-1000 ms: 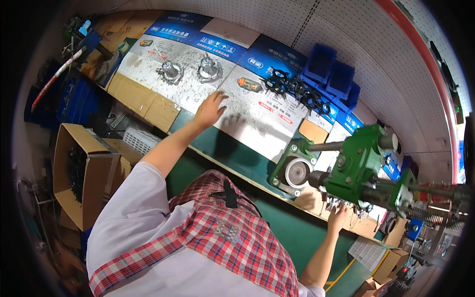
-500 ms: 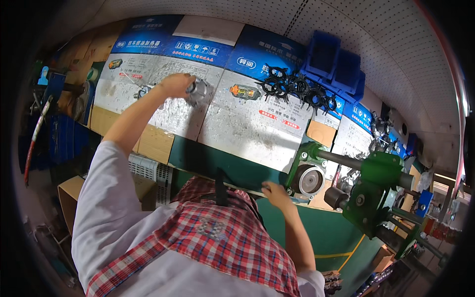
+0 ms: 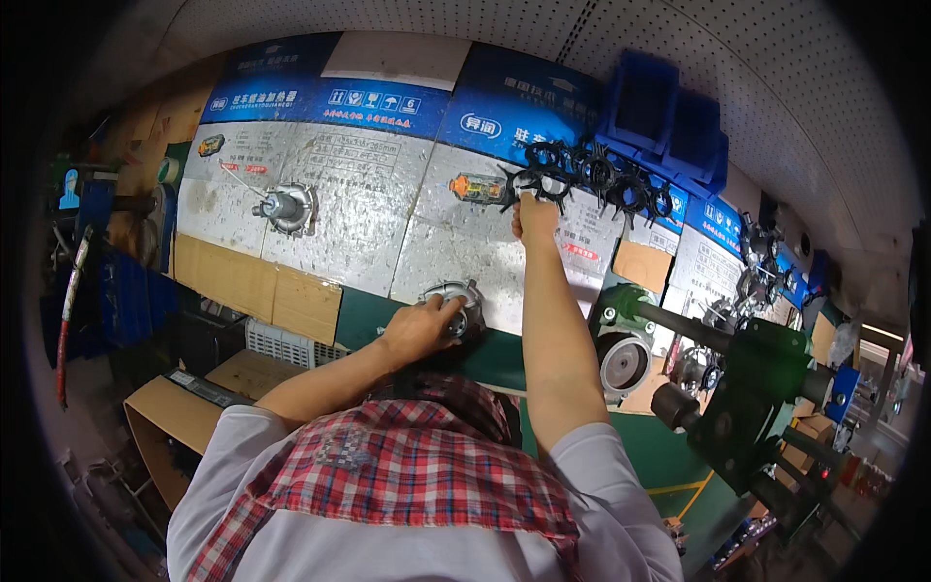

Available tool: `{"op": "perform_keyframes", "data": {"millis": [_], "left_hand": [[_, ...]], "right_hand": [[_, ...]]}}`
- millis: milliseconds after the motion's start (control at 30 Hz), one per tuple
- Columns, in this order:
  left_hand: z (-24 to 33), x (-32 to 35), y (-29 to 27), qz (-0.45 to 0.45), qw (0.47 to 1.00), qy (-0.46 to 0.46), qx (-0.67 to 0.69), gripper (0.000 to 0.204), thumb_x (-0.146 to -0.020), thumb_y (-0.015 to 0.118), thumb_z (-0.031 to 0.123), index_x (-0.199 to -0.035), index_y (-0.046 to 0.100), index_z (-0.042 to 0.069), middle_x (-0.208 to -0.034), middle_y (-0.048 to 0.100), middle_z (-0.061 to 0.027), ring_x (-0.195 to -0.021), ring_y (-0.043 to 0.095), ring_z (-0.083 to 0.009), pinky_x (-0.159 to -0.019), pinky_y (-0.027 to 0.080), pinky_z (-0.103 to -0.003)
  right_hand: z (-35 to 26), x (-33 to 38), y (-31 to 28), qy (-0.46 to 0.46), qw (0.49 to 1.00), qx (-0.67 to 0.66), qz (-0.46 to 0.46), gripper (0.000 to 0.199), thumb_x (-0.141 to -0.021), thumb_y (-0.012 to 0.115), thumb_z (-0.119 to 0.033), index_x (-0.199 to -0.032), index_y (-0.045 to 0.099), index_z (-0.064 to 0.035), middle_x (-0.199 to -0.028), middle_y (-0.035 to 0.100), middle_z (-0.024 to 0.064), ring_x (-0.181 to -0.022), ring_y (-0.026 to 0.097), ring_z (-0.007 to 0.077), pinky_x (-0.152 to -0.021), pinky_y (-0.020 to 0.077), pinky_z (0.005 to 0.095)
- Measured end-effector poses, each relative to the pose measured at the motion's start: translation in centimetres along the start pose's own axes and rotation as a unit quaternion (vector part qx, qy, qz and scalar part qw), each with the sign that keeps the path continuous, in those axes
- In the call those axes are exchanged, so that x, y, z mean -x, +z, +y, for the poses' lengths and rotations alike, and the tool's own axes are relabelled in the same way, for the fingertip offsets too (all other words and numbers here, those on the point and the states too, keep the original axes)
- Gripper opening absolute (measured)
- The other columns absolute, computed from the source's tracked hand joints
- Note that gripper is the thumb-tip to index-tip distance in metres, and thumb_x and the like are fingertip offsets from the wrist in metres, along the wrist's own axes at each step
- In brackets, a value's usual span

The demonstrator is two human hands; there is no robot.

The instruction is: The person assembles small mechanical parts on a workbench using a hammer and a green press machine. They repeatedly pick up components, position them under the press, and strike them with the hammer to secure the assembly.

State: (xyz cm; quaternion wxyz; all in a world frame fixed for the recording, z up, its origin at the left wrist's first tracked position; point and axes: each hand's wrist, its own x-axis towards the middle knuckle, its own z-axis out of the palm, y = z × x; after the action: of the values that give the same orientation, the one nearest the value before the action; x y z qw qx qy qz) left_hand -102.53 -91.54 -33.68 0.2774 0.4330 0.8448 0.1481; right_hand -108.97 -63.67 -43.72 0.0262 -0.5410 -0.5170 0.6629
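My left hand (image 3: 424, 328) is closed on a round silver metal housing (image 3: 454, 294) at the near edge of the bench, its fingers over the top. My right hand (image 3: 536, 219) reaches out to the near left end of a heap of black pronged rings (image 3: 593, 173). Its fingers are curled at one black ring (image 3: 524, 182); the fingertips are partly hidden. Farther left, a second metal housing (image 3: 288, 210) with a grey cylindrical piece on top stands on the cardboard, a thin rod beside it.
Blue and white printed cardboard (image 3: 369, 175) covers the bench. Blue plastic bins (image 3: 669, 126) stand behind the rings. A green machine (image 3: 756, 388) with a shaft and a round metal cup (image 3: 623, 367) is at the right. An open carton (image 3: 175, 412) sits lower left.
My left hand has brought the metal housing from the middle of the cardboard to the near edge. My right hand has moved from beside the green machine forward to the black rings.
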Motion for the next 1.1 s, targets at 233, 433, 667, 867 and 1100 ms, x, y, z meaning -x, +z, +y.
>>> {"op": "perform_keyframes", "data": {"millis": [233,433,667,867,1100], "left_hand": [[-0.1,0.2,1.2,-0.036,0.998,0.051,-0.020,0.047,-0.083,0.070,0.032,-0.119,0.049,0.011,-0.091,0.064,-0.0175,-0.082,0.066,-0.0378,-0.067,0.054,-0.047],[3.7,1.4,5.9,-0.032,0.998,0.054,0.026,0.055,-0.079,0.075,0.042,-0.109,0.046,0.006,-0.096,0.067,-0.0198,-0.088,0.067,-0.0384,-0.071,0.054,-0.047],[4.5,1.8,8.3,-0.066,0.985,-0.023,0.157,0.093,-0.073,0.085,0.027,-0.144,0.029,0.007,-0.131,0.052,-0.0247,-0.110,0.059,-0.0451,-0.090,0.050,-0.048],[5.0,1.2,8.3,-0.038,0.994,0.048,0.093,0.065,-0.073,0.083,0.024,-0.131,0.054,0.021,-0.110,0.057,-0.0128,-0.101,0.062,-0.0380,-0.084,0.052,-0.048],[4.9,1.2,8.1,0.050,0.990,0.127,0.021,0.065,-0.068,0.085,0.023,-0.126,0.056,0.018,-0.117,0.057,-0.0088,-0.110,0.057,-0.0326,-0.091,0.050,-0.044]], "right_hand": [[8.9,10.4,-10.3,0.083,0.951,0.284,0.085,0.032,-0.081,0.061,-0.025,-0.060,0.059,-0.0014,-0.054,0.058,0.0073,-0.042,0.055,0.0171,-0.040,0.0421,0.0318],[13.7,16.6,-15.7,-0.355,0.758,0.480,0.264,0.039,-0.076,0.080,-0.030,-0.093,0.059,-0.0019,-0.088,0.058,0.0153,-0.088,0.057,0.0388,-0.076,0.0477,0.0480],[12.0,15.8,-17.8,-0.424,0.679,0.553,0.232,0.026,-0.075,0.074,-0.021,-0.081,0.054,-0.0057,-0.069,0.062,0.0132,-0.071,0.063,0.0333,-0.068,0.0473,0.0457],[10.8,22.6,-19.6,-0.393,0.795,0.436,0.154,0.031,-0.087,0.071,-0.022,-0.095,0.047,-0.0035,-0.071,0.062,0.0171,-0.068,0.063,0.0410,-0.063,0.0477,0.0478],[11.3,26.2,-19.0,-0.361,0.874,0.306,0.109,0.026,-0.093,0.064,-0.022,-0.100,0.049,-0.0019,-0.091,0.062,0.0230,-0.087,0.061,0.0438,-0.072,0.0479,0.0516]]}}
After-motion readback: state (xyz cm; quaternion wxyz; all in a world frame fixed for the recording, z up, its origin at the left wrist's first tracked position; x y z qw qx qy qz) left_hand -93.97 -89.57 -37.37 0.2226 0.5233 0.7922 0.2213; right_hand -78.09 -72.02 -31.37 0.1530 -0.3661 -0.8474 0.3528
